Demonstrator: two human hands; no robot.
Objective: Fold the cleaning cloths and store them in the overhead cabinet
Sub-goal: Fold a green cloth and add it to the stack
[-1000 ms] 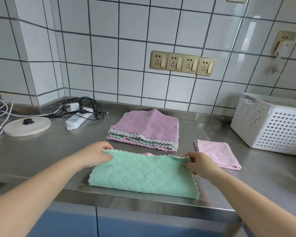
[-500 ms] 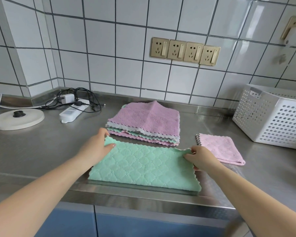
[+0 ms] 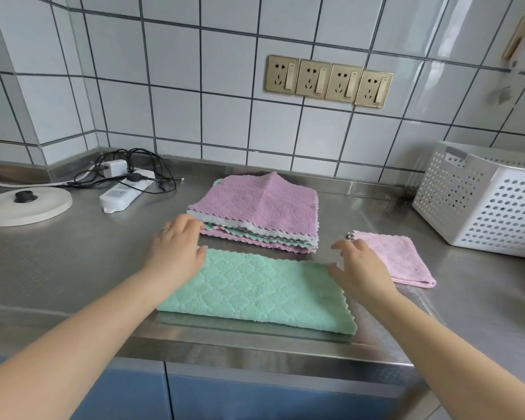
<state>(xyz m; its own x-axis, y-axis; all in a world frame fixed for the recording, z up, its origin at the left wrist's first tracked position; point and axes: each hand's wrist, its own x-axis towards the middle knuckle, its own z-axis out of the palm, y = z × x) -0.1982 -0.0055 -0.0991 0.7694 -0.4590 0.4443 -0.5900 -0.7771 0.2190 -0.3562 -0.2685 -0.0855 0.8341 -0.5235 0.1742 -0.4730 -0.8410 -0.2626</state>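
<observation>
A green quilted cloth [image 3: 255, 291], folded in half into a long strip, lies flat near the front edge of the steel counter [image 3: 58, 262]. My left hand [image 3: 178, 248] rests on its far left corner with relaxed fingers. At the far right corner my right hand [image 3: 358, 266] has its fingers spread, the thumb touching the cloth. Behind the green cloth sits a stack of unfolded cloths [image 3: 258, 213], pink on top with white and green edges showing below. A small folded pink cloth [image 3: 394, 257] lies to the right of my right hand.
A white perforated basket [image 3: 482, 201] stands at the back right. At the back left lie a white power strip with black cables [image 3: 125, 189] and a round white lid [image 3: 25, 204]. Wall sockets [image 3: 328, 81] sit on the tiled wall. Blue cabinet fronts run below the counter.
Both hands carried the cloth's folded edge away from me and laid it flat. They have let go of their pinch, and the fingers now lie relaxed at the far corners.
</observation>
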